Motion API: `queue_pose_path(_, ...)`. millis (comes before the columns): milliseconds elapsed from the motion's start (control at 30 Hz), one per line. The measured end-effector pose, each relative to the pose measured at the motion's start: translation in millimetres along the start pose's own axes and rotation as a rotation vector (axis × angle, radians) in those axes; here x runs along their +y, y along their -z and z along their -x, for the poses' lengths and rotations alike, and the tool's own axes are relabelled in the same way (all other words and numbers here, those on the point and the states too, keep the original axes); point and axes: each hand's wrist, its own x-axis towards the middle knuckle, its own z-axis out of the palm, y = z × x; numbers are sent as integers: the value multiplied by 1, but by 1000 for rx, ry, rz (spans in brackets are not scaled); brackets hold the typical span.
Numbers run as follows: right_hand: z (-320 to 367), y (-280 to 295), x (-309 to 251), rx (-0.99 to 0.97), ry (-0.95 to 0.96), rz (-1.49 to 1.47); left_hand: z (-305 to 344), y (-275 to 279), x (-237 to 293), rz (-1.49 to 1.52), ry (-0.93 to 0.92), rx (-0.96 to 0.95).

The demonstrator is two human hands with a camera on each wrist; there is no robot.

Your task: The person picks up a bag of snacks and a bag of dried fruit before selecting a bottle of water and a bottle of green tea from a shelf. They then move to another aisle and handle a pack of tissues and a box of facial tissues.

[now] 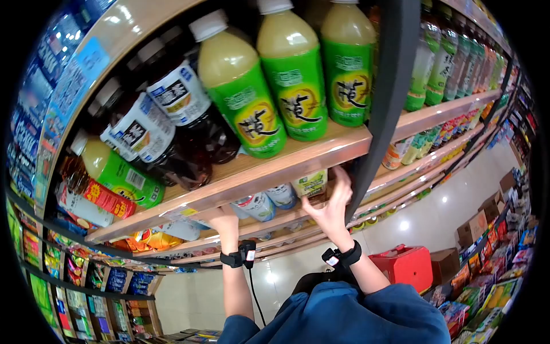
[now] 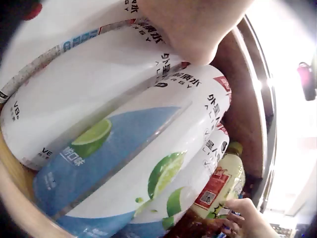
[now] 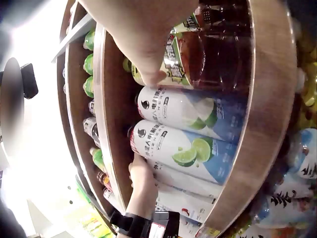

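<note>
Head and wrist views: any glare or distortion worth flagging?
Head: fisheye curvature, black corners, bright glare spots on the floor. Left wrist: right side washed out white, lime-printed bottles readable. Right wrist: left side washed out, wooden shelf board visibly bowed.

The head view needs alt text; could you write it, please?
A person's right hand grips a green-labelled bottle below a shop shelf of drinks; the left hand reaches under it, partly hidden. The person wears a blue top.
</note>
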Motion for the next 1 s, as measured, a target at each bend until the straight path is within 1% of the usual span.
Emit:
queue_pose_path(33, 1, 0, 4, -70, 47, 13, -1, -2, -1, 31, -35, 42)
queue_pose_path(100, 4, -2, 3, -117, 0, -151, -2, 0, 2, 84, 14, 16)
queue_pose_path(133, 8, -8, 8, -98, 7, -94, -4, 3, 6, 130, 56, -12)
queue_pose_path(200, 12, -19, 16, -94, -40, -141, -4, 10, 13, 221, 127, -63)
queue_pose_path(300, 9, -22, 13, -73, -113, -145, -3, 7, 9, 225, 62, -37)
queue_pose_path(367, 5, -25, 10, -62, -155, -144, -3, 7, 9, 230, 51, -23)
queue_pose_path(400, 2, -27, 8, -52, -216, -176, -3, 7, 9, 217, 50, -16)
queue_pose_path(500, -4, -25, 7, -31, -217, -193, 0, 8, 9, 147, 88, -21)
queue_pose_path(633, -5, -21, 10, -68, -249, -230, 1, 11, 8, 207, 134, -87)
queue_pose_path(700, -2, -25, 10, -53, -271, -281, -2, 11, 9, 164, 97, -51)
queue_pose_path(800, 3, -24, 9, -31, -275, -348, -4, 11, 18, 66, 45, 54)
queue_pose_path(833, 4, -23, 8, -22, -277, -364, -3, 9, 19, 90, 58, 63)
queue_pose_path(967, 9, -26, 8, -40, -364, -374, 1, 4, 5, 70, -35, 82)
queue_pose_path(1000, 11, -29, 11, -36, -352, -374, 1, 3, 3, 75, -50, 89)
